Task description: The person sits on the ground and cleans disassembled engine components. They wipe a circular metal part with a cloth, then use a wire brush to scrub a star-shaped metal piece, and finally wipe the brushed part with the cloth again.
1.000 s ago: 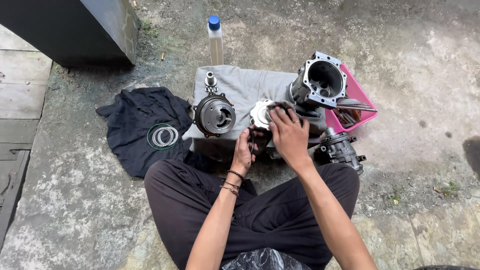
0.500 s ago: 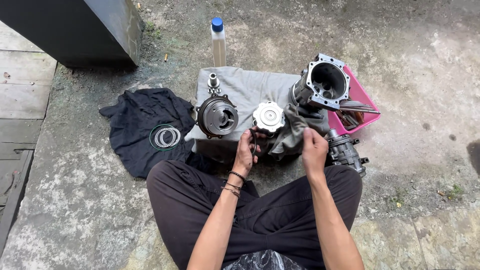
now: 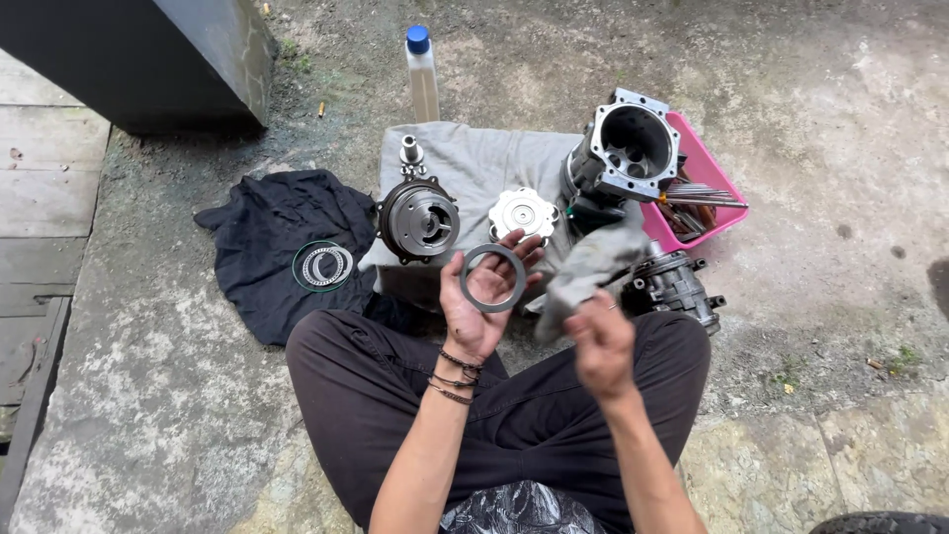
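Note:
I sit cross-legged on concrete. My left hand (image 3: pixel 479 302) is raised palm up with a thin grey metal ring (image 3: pixel 493 278) resting on its fingers. My right hand (image 3: pixel 601 341) grips a grey rag (image 3: pixel 591 269) that hangs up and to the left of it. Just beyond the ring a silver lobed disc (image 3: pixel 523 213) lies on a grey cloth (image 3: pixel 474 163). Left of the disc sits a round dark metal housing (image 3: pixel 419 219) with a short shaft (image 3: pixel 410 151) behind it.
A large open metal casing (image 3: pixel 625 150) stands at the cloth's right end beside a pink tray (image 3: pixel 704 183) of tools. Another machined part (image 3: pixel 672 287) lies by my right knee. A black cloth (image 3: pixel 282 242) with rings (image 3: pixel 324 265) lies left; a blue-capped bottle (image 3: pixel 422 71) stands behind.
My left hand has lifted the thin ring off the disc area and turned palm up. My right hand has drawn back toward me with the rag.

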